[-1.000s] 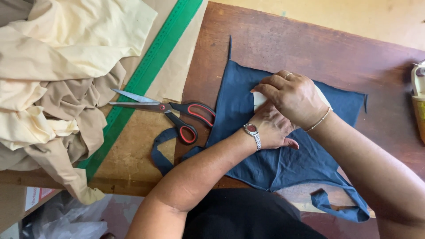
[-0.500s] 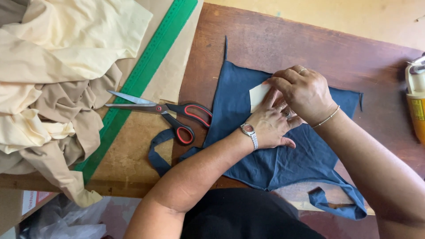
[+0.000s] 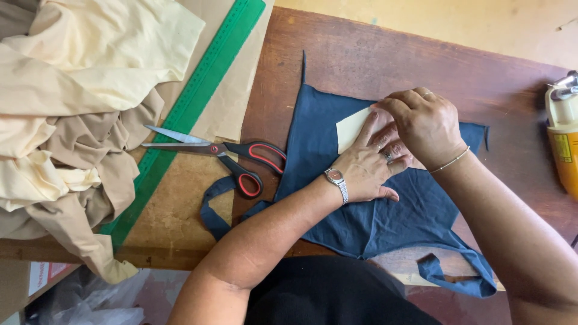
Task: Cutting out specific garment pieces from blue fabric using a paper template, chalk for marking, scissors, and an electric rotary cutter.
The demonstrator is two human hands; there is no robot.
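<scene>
Nearest me, my left hand point(image 3: 367, 165) lies flat, fingers spread, pressing the navy fabric point(image 3: 373, 210) on the wooden table point(image 3: 385, 54). Just beyond, my right hand point(image 3: 424, 123) curls over a cream paper piece point(image 3: 351, 127), pinning it to the fabric. Scissors point(image 3: 223, 153) lie left; a yellow bottle point(image 3: 565, 144) stands far right, contents unclear

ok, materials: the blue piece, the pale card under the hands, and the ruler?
Blue piece: thin woven or knit cloth, matte; it wrinkles and trails limp strips. Pale card: likely stiff paper or card, flat with a straight edge. Ruler: probably green plastic, smooth with printed marks, though painted metal is possible.
</scene>
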